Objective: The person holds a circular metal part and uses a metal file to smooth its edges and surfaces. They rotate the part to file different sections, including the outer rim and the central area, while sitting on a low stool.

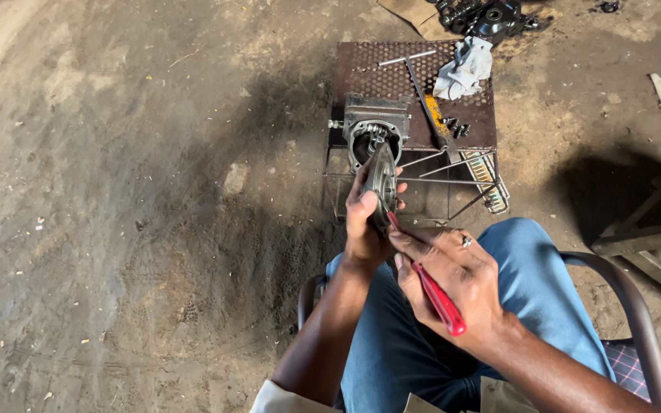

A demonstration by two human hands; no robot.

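My left hand [363, 218] holds a round grey metal cover plate [382, 182] on edge, above my knee. My right hand [453, 275] grips a red-handled screwdriver [437, 298], and its tip touches the lower edge of the plate. Just beyond the plate, a grey metal engine housing [376, 122] with a round opening stands on a rusty perforated metal stand [361, 69]. I sit on a metal-framed chair [636, 313], wearing blue jeans.
On the stand lie a T-handle wrench [422, 84], a white rag [464, 69] and small dark bolts [457, 126]. Dark engine parts [491, 17] rest on cardboard at the top. A wooden frame [652, 237] stands to the right. Dirt floor lies all around.
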